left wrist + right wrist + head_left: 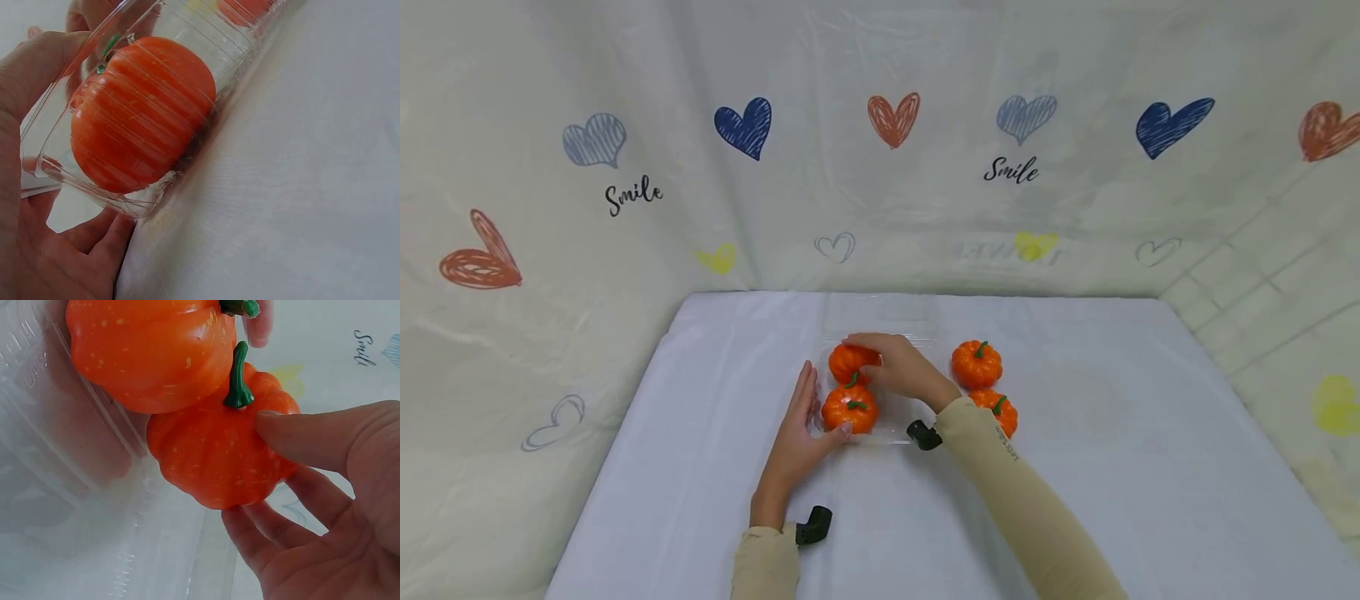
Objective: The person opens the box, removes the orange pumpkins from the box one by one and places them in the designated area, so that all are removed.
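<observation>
A clear plastic box [895,427] lies on the table, its lid [880,313] folded open toward the back. My left hand [797,442] grips the box's front left corner, with the fingers along the left wall and the thumb at the front. Inside that corner sits an orange toy pumpkin [848,412] with a green stem, seen through the plastic in the left wrist view. Behind it my right hand [901,367] holds a second toy pumpkin [212,456] between thumb and fingers, at the box's back left. The two pumpkins appear to touch in the right wrist view.
To the right of the box stand two more orange toy pumpkins, one farther back [976,365] and one nearer [996,412], partly hidden by my right sleeve [1022,500]. A white cloth covers the table [1120,467]. Behind hangs a pale curtain [820,192] printed with hearts.
</observation>
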Available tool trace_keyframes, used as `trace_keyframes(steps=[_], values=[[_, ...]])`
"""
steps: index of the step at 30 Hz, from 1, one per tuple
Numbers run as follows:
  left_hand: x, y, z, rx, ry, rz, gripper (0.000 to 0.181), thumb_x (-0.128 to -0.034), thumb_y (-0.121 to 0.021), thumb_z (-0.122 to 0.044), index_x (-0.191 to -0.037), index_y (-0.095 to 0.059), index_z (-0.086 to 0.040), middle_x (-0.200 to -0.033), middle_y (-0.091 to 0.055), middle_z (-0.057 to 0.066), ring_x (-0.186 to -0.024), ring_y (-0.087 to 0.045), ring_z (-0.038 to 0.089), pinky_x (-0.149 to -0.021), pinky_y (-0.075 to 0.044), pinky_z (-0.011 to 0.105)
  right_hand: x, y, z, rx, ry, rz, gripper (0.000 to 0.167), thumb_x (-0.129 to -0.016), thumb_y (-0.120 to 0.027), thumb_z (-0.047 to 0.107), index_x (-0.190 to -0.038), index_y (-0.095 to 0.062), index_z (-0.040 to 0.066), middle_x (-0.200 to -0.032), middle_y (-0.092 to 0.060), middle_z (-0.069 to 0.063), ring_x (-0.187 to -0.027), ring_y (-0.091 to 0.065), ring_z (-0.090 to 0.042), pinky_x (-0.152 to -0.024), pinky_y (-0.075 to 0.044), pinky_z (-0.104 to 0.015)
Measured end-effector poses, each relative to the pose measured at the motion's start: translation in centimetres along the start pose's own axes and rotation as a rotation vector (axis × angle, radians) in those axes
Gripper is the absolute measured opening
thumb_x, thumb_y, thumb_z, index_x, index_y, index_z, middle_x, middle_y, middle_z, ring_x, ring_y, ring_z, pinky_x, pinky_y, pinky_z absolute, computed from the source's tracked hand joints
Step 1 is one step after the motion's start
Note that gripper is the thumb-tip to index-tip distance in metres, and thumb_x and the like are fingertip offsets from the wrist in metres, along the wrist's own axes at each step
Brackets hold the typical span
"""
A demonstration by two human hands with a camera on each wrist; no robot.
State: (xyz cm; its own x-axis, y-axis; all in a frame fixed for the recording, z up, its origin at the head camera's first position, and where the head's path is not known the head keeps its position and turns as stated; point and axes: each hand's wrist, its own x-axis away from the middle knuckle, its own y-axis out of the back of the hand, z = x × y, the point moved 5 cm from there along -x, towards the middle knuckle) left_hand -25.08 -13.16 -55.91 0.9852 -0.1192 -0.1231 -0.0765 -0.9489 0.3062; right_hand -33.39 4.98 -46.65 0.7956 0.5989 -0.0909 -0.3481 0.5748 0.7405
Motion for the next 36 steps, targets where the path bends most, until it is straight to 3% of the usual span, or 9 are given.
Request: trace_keyframes(steps=[11, 19, 24, 27, 30, 31, 32, 36], values=[[0.0, 0.2, -0.3, 0.006, -0.006, 0.002, 0.106, -0.0919, -0.084, -0.041, -0.173, -0.019, -0.020, -0.179, -0.013, -0.004, -0.159, -0.031, 0.027, -0.124, -0.031, 0.044, 0.5, 1.3, 0.6, -0.005, 0.036, -0.062, 0.051, -0.100, -0.072, 0.000, -0.150, -0.062, 0.006, -0.153, -0.061, -0.009, -0.143, -0.054, -0.029, -0.119, -0.044, -0.046], [0.2, 0.1, -0.1, -0.006, 0.012, 0.009, 0.107, -0.0913, -0.084, -0.043, -0.173, -0.019, -0.019, -0.179, -0.012, -0.004, -0.159, -0.030, 0.027, -0.123, -0.032, 0.045, 2.1, 2.7, -0.5, -0.077, -0.077, -0.113, 0.050, -0.104, -0.070, 0.011, -0.153, -0.060, 0.007, -0.149, -0.064, -0.009, -0.129, -0.064, -0.029, -0.108, -0.055, -0.044], [0.3, 0.0, 0.2, -0.016, 0.031, 0.011, 0.111, -0.0906, -0.085, -0.048, -0.174, -0.017, -0.021, -0.179, -0.011, -0.010, -0.159, -0.031, 0.025, -0.124, -0.031, 0.042, 3.3, 3.7, -1.9, -0.187, -0.144, -0.168, 0.049, -0.104, -0.071, 0.017, -0.152, -0.063, 0.012, -0.147, -0.065, -0.008, -0.122, -0.068, -0.030, -0.103, -0.058, -0.044], [0.3, 0.1, 0.3, -0.017, 0.029, 0.013, 0.112, -0.0905, -0.085, -0.047, -0.174, -0.015, -0.022, -0.179, -0.011, -0.009, -0.159, -0.031, 0.025, -0.125, -0.030, 0.041, 4.3, 4.5, -2.6, -0.258, -0.188, -0.188, 0.049, -0.104, -0.071, 0.021, -0.152, -0.063, 0.014, -0.148, -0.064, -0.008, -0.121, -0.068, -0.031, -0.101, -0.059, -0.046], [0.3, 0.2, 0.3, -0.025, 0.020, 0.009, 0.112, -0.0910, -0.085, -0.047, -0.174, -0.015, -0.021, -0.179, -0.011, -0.005, -0.158, -0.032, 0.028, -0.124, -0.031, 0.043, 5.1, 5.2, -3.3, -0.302, -0.243, -0.196, 0.050, -0.105, -0.070, 0.027, -0.153, -0.062, 0.016, -0.149, -0.063, -0.009, -0.120, -0.068, -0.030, -0.098, -0.059, -0.039], [0.3, 0.3, 0.3, -0.027, 0.020, 0.009, 0.111, -0.0909, -0.084, -0.047, -0.174, -0.015, -0.021, -0.180, -0.011, -0.004, -0.158, -0.033, 0.028, -0.124, -0.032, 0.044, 5.4, 5.5, -3.4, -0.309, -0.259, -0.200, 0.050, -0.105, -0.070, 0.028, -0.153, -0.062, 0.016, -0.149, -0.063, -0.009, -0.119, -0.067, -0.030, -0.090, -0.060, -0.036], [0.3, 0.3, 0.2, -0.029, 0.022, 0.007, 0.111, -0.0907, -0.085, -0.047, -0.174, -0.016, -0.021, -0.179, -0.011, -0.006, -0.158, -0.033, 0.028, -0.123, -0.032, 0.044, 5.7, 5.7, -3.6, -0.317, -0.276, -0.201, 0.050, -0.105, -0.069, 0.030, -0.153, -0.062, 0.017, -0.148, -0.063, -0.009, -0.109, -0.069, -0.031, -0.080, -0.060, -0.032], [0.3, 0.4, -0.1, -0.031, 0.024, 0.007, 0.110, -0.0904, -0.084, -0.048, -0.174, -0.018, -0.019, -0.179, -0.010, -0.009, -0.157, -0.034, 0.029, -0.122, -0.033, 0.046, 6.6, 6.7, -3.9, -0.302, -0.312, -0.215, 0.052, -0.105, -0.069, 0.034, -0.154, -0.061, 0.019, -0.146, -0.064, -0.009, -0.108, -0.067, -0.032, -0.074, -0.054, -0.031]])
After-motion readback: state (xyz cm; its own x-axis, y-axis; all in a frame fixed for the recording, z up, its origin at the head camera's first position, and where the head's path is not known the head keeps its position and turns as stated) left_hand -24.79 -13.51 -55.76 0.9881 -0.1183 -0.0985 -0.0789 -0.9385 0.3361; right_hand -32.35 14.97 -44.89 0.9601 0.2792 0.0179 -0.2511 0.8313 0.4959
